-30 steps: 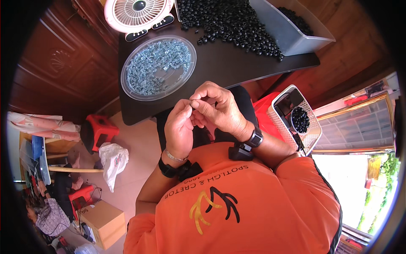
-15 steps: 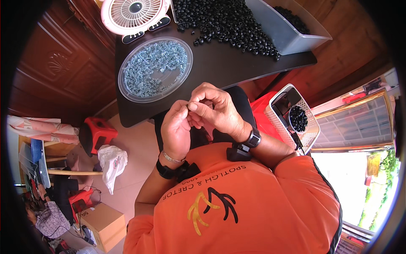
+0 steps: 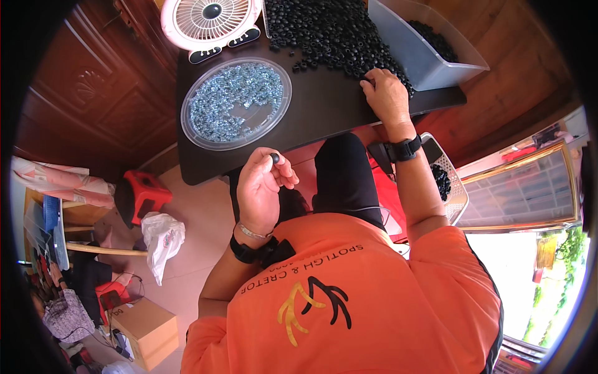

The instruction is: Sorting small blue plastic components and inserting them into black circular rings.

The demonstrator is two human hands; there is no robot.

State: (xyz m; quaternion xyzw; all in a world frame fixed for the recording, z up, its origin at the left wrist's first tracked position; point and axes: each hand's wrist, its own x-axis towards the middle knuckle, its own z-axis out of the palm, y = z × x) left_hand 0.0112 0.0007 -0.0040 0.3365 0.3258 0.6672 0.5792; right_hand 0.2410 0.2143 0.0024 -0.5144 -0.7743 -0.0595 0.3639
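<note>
Left hand [image 3: 260,190] pinches a black bead [image 3: 275,158] between fingertips.
Right hand [image 3: 389,100]: bead pile [image 3: 333,37] just beyond the fingertips, whose hidden grip cannot be told.

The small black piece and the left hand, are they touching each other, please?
Touching: the head view shows the black piece held at the fingertips of the left hand, without any gap.

Up and right of the round clear plastic tray [image 3: 254,113], the top edge cuts off a pile of round black beads [image 3: 330,37]. Farther right, the right forearm [image 3: 425,193] hides part of a white plastic basket [image 3: 459,194].
</note>
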